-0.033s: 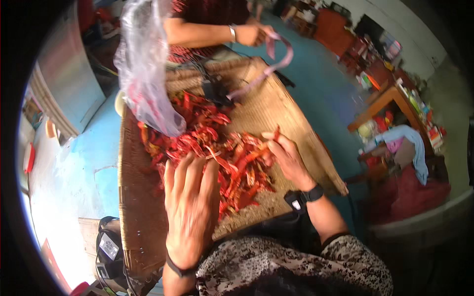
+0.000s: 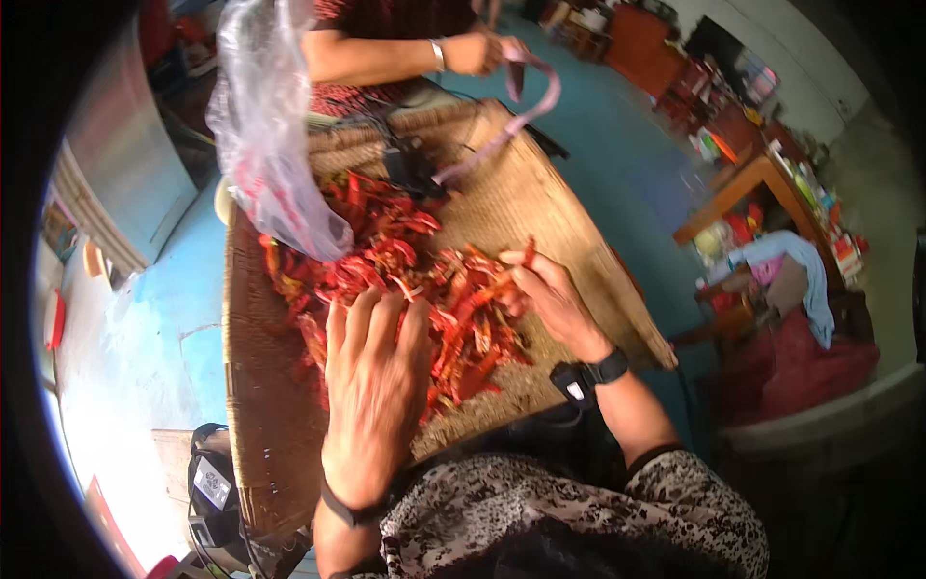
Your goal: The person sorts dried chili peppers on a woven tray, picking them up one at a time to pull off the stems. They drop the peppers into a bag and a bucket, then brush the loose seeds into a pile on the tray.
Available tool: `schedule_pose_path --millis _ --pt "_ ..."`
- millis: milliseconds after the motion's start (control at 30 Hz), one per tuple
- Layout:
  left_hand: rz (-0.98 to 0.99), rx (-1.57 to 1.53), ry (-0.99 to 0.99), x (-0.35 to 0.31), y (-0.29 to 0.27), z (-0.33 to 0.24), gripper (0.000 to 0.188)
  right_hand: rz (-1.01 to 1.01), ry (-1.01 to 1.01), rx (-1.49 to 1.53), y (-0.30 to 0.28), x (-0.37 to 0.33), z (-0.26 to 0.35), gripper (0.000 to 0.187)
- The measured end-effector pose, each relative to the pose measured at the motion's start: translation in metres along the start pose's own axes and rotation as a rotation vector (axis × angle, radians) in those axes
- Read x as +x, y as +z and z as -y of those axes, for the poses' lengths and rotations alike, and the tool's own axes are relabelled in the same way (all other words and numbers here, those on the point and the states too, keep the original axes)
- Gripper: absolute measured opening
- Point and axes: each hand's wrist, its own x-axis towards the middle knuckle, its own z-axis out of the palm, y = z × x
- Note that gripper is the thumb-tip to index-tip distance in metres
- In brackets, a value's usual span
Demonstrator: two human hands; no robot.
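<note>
My left hand (image 2: 376, 396) shows only its back; the palm is hidden, so I cannot tell if it holds any red chili peppers (image 2: 482, 352). The red piece (image 2: 529, 253) which my right hand (image 2: 558, 301) pinches is too small to tell if it is whole. The plastic bag (image 2: 270, 145) hides some peppers, and the upper edge cuts off both this bag and the co-worker (image 2: 376, 63).

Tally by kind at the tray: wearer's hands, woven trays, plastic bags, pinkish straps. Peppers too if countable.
Wearer's hands (left hand, right hand): 2
Woven tray: 1
Plastic bag: 1
Pinkish strap: 1
Total: 5
Red peppers: too heaped to count, left out.
</note>
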Motion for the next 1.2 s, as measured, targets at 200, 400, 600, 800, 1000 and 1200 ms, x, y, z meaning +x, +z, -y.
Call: schedule_pose_path --millis 200,400,600,800,1000,1200 --pt "0.284 -0.113 0.195 0.009 0.092 0.019 0.039 0.045 0.07 -0.132 -0.014 0.0 0.0 0.031" --pt "0.33 -0.284 0.185 -0.004 0.119 0.036 0.052 -0.414 -0.25 -0.098 -0.086 0.003 0.008 0.026" --pt "0.222 -0.203 0.214 -0.01 0.131 0.044 0.011 -0.842 -0.284 -0.342 -0.183 0.014 -0.01 0.029" --pt "0.25 -0.252 0.213 -0.004 0.126 0.042 0.008 -0.931 -0.275 -1.209 -0.269 0.007 -0.071 0.038" --pt "0.336 -0.387 0.077 -0.008 0.123 0.05 0.008 -0.313 -0.383 -1.024 -0.093 0.023 -0.008 0.022" --pt "0.268 -0.407 0.083 -0.013 0.135 0.056 0.007 0.087 -0.201 -1.072 -0.012 0.057 -0.04 0.017"
